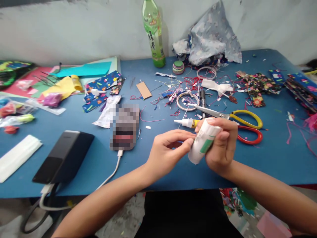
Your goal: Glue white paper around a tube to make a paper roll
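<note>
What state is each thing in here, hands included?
White glue tube with yellow collar, gripped, nozzle pointing left.
Right hand, shut around tube.
Left hand, fingers curled, tips against tube.
Yellow-and-red-handled scissors, lying flat, untouched.
Green plastic bottle, upright.
Black power bank, cable plugged in.

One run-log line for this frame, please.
right hand: holds glue tube, nozzle pointing left | left hand: fingertips at tube | behind: scissors, tape ring | table: blue, littered with scraps

White glue tube (203, 140) with green patch, yellow and red scissors (244, 127), blue table (272, 158), green bottle (154, 33).
</note>
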### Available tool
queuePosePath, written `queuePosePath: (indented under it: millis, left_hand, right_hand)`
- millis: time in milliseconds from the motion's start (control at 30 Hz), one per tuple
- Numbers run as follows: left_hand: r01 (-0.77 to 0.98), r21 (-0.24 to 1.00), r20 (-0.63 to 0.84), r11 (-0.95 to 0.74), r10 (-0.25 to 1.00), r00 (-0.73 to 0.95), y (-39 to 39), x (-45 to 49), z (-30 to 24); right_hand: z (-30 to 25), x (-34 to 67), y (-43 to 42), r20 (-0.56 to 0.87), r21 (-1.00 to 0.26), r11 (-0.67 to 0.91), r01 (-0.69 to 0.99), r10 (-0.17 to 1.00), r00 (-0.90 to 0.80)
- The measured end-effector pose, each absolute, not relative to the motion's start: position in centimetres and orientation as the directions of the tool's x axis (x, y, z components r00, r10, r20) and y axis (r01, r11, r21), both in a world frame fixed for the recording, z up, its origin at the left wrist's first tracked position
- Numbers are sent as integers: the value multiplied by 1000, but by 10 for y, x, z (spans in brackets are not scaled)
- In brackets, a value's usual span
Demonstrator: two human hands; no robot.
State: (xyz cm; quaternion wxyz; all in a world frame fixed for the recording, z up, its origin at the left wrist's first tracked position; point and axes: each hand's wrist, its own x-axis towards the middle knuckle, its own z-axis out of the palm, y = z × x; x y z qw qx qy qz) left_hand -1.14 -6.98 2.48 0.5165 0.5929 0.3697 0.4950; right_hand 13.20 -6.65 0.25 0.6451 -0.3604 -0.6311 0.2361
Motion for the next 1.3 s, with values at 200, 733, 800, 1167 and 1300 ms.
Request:
queuePosePath:
  millis: [200, 733, 800, 1167, 1300]
  left_hand:
    - [-21, 967, 252, -254, 940, 231, -72, -15, 33]
    - [56, 942, 311, -330, 924, 221, -71, -15, 30]
    - [75, 936, 321, -344, 922, 217, -71, -15, 29]
    - [71, 949, 281, -307, 927, 248, -70, -18, 32]
    - [80, 944, 296, -320, 928, 226, -70, -17, 30]
  right_hand:
    - [4, 130, -64, 653, -756, 649, 87, 740, 162]
    - [-12, 131, -66, 691, -721, 681, 129, 719, 71]
    - [-12, 132, -66, 678, -732, 665, 149, 732, 63]
    - [-10, 132, -67, 662, -745, 650, 146, 748, 45]
    - [-9, 133, -67, 671, -735, 664, 138, 741, 12]
